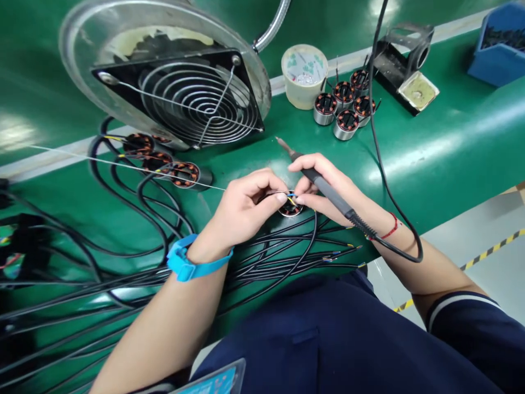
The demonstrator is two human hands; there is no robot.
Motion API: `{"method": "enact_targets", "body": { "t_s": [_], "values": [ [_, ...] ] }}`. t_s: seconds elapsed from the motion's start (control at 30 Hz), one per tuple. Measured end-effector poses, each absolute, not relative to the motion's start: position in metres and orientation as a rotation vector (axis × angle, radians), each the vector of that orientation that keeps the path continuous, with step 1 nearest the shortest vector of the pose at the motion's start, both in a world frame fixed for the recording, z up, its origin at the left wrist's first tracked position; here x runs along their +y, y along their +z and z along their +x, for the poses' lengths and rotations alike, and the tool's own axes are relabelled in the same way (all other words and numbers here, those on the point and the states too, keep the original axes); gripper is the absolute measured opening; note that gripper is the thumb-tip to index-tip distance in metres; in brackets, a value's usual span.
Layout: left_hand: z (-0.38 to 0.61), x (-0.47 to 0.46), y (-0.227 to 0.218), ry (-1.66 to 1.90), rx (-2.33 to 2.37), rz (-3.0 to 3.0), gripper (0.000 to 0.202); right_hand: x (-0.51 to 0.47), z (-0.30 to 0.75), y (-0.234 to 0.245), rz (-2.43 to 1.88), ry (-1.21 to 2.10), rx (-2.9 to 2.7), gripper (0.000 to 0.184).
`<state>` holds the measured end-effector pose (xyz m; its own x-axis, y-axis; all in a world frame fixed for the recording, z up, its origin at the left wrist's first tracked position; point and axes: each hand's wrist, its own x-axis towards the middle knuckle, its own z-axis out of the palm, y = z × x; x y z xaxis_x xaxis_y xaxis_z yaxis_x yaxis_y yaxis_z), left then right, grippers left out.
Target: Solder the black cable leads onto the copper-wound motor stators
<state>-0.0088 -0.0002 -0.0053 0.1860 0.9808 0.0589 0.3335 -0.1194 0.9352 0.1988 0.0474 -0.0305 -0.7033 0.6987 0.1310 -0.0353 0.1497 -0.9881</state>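
Observation:
A motor stator (290, 208) with copper windings sits on the green bench between my hands, partly covered by my fingers. Blue and yellow wire ends show above its ring. My left hand (251, 205) is closed, thumb and forefinger pinched at the ring; a thin silvery solder wire (164, 173) runs from the left into this hand. My right hand (322, 183) grips a soldering iron (328, 192), its tip pointing up and left, away from the stator. The right thumb and fingertips also pinch at the coloured wires. Exactly which wire each fingertip touches is hidden.
A fan (205, 104) with a wire guard stands at the back left. Several stators (345, 123) cluster beside a white tub (304, 90); more stators (184, 174) with cables lie left. Black cables (270, 257) cross the front. An iron stand (404, 71) and blue bin (498, 57) are right.

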Motion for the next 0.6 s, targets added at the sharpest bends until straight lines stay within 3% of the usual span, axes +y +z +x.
{"method": "enact_targets", "body": {
  "t_s": [0.3,0.6],
  "values": [
    [-0.013,-0.003,-0.003,0.975,1.179,1.625,0.013,0.043,0.198,-0.010,-0.789,1.399,-2.104,0.043],
    [-0.014,0.001,0.002,0.905,1.278,1.553,0.012,0.039,0.193,-0.026,-0.690,1.498,-1.907,0.049]
  ]
}}
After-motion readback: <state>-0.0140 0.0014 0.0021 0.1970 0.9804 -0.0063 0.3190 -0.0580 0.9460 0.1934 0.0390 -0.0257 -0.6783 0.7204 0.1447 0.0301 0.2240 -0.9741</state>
